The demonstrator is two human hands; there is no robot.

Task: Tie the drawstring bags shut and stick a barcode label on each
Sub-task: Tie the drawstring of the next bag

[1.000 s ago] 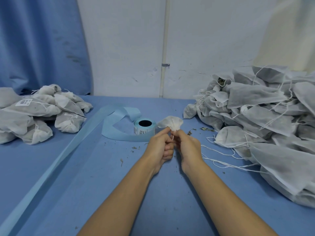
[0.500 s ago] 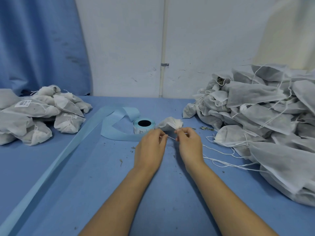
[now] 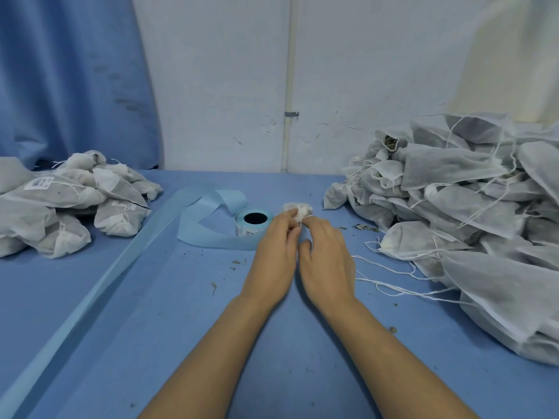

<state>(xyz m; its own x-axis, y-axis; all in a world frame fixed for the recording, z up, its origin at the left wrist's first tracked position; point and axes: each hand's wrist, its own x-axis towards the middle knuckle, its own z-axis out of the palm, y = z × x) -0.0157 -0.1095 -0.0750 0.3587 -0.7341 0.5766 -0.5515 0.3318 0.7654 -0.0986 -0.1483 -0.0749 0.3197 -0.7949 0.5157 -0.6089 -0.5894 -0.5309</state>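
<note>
Where the fingertips (image 3: 291,218) of the two hands meet, the gathered neck of a small white drawstring bag (image 3: 299,209) is pinched by the left hand (image 3: 272,255) and the right hand (image 3: 328,258), at mid-table; its body is hidden behind them. A label roll (image 3: 253,225) is stood just left of it, its blue backing strip (image 3: 208,234) trailed across the blue table (image 3: 151,328). Labelled bags (image 3: 60,198) are heaped at the left, untied bags (image 3: 472,213) at the right.

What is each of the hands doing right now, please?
Left hand: pinches the gathered top of the bag.
Right hand: pinches the drawstring at the bag's neck.
</note>
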